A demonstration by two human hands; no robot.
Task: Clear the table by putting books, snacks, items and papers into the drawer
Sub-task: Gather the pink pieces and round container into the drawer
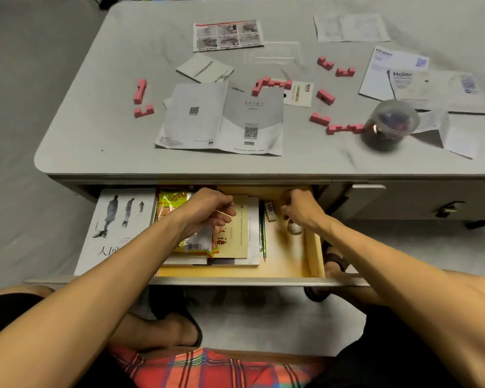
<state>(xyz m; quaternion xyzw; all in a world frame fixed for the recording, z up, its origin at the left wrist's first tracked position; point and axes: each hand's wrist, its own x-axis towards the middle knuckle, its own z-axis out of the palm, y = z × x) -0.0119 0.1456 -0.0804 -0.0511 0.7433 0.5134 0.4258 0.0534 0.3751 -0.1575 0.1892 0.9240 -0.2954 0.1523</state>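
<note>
Pencil (263,233) lengthwise in drawer (286,259), tip toward person; left hand (207,208) released; right hand (300,210) grip unclear

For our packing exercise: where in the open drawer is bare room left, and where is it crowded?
Bare wood shows at the near right of the drawer, between the pencil and the right wall. Left and middle are crowded: white book, snack packet, stacked booklets.

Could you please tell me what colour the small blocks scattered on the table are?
They are pink; the blocks show best in the head view.
</note>
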